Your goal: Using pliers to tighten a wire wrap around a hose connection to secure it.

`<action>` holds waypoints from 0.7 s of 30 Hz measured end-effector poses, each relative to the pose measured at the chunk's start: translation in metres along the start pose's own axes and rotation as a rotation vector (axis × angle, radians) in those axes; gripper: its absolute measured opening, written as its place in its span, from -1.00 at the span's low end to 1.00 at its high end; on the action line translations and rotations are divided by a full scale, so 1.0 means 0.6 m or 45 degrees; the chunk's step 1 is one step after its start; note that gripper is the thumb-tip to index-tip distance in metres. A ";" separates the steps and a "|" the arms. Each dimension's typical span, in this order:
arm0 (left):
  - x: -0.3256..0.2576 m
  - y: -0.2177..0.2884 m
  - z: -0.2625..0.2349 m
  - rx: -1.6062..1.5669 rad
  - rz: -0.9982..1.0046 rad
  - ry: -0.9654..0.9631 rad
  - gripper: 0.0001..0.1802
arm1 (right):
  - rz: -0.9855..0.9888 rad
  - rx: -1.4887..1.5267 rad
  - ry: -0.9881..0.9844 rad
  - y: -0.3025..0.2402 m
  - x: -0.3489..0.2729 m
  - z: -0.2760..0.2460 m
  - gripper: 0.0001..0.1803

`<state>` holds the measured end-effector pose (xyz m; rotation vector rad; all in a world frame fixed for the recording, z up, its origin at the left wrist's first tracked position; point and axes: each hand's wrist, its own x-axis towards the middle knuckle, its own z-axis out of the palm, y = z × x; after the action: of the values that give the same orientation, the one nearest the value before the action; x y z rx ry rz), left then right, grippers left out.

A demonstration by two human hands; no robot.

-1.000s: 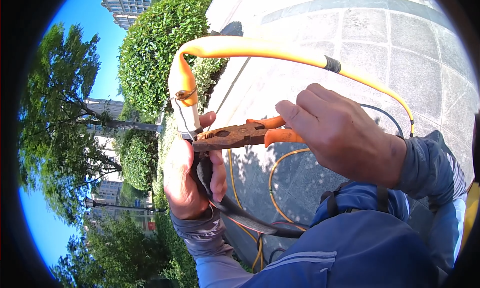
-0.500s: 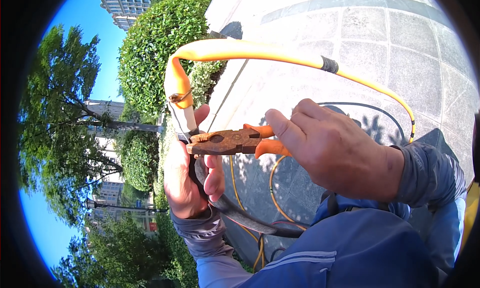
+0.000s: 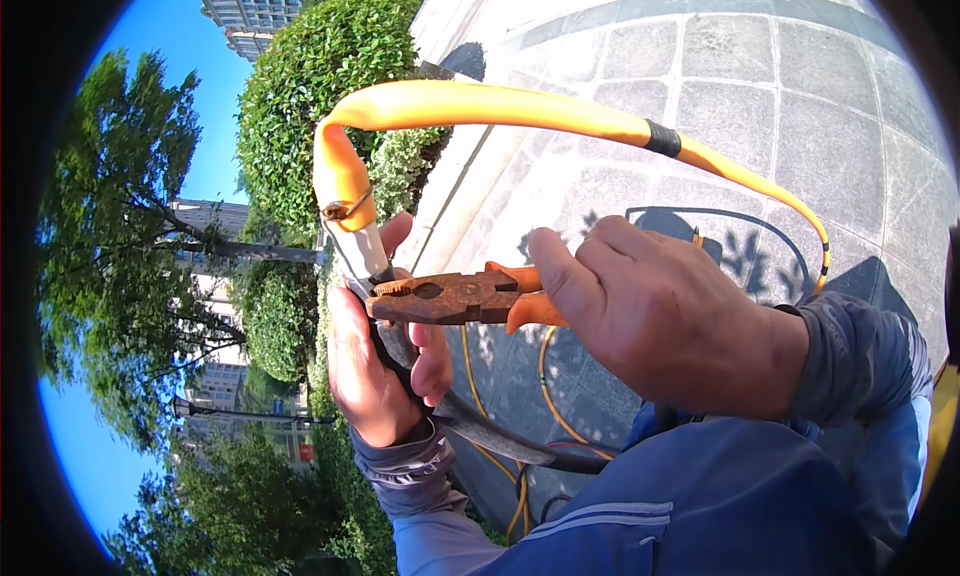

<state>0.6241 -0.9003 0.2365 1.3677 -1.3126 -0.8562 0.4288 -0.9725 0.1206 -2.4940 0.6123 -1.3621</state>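
My right hand (image 3: pixel 665 321) is closed round the orange handles of rusty combination pliers (image 3: pixel 455 298), whose jaws point left. Their tips lie at the joint of a short white pipe (image 3: pixel 360 250) and a black hose (image 3: pixel 490 434); whether they grip a thin wire there I cannot make out. My left hand (image 3: pixel 368 386) is wrapped round the hose's end just below that joint, some fingers behind it. An orange sleeve-like hose (image 3: pixel 500 106) fits over the pipe's upper end, bound by a twisted wire (image 3: pixel 345 212). It bends sharply above and arches to the right.
Black tape (image 3: pixel 662 138) joins the wide orange hose to a thinner yellow one (image 3: pixel 760 184). Yellow and dark hoses lie on the grey paving (image 3: pixel 730 51) below my hands. A clipped bush (image 3: pixel 320 96) and trees (image 3: pixel 120 236) stand to the left.
The bent end of the orange hose and the white pipe have shifted slightly left and down. The pliers have moved a little the same way, still at the joint.
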 end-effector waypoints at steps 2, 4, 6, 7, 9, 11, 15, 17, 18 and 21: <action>0.000 -0.003 -0.002 -0.024 -0.009 -0.014 -0.19 | 0.037 0.103 -0.103 0.002 -0.003 -0.002 -0.49; -0.001 -0.003 0.003 -0.062 -0.012 -0.009 -0.21 | -0.002 0.280 -0.191 0.010 -0.003 -0.005 -0.51; 0.000 -0.002 0.000 -0.099 -0.014 -0.002 -0.23 | -0.023 0.350 -0.210 0.018 0.002 -0.006 -0.50; 0.002 -0.002 -0.008 -0.183 -0.049 -0.075 -0.23 | -0.046 0.423 -0.230 0.021 0.004 -0.007 -0.50; 0.003 -0.002 -0.018 -0.267 -0.085 -0.150 -0.23 | -0.064 0.503 -0.167 0.025 0.005 0.004 -0.61; 0.000 -0.002 -0.022 -0.487 -0.169 -0.173 -0.23 | -0.081 0.583 -0.105 0.029 0.007 0.009 -0.73; 0.000 -0.002 -0.027 -0.548 -0.222 -0.184 -0.21 | -0.053 0.722 -0.173 0.034 0.012 0.016 -0.75; -0.002 -0.002 -0.031 -0.654 -0.247 -0.252 -0.20 | -0.075 0.764 -0.163 0.034 0.012 0.020 -0.76; -0.003 -0.002 -0.032 -0.654 -0.246 -0.250 -0.20 | -0.066 0.806 -0.178 0.034 0.013 0.021 -0.76; -0.004 -0.002 -0.033 -0.683 -0.244 -0.263 -0.20 | -0.045 0.872 -0.228 0.034 0.014 0.026 -0.76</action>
<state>0.6428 -0.8945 0.2395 1.0034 -1.0053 -1.3957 0.4408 -0.9945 0.1101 -2.0292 0.0387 -1.0948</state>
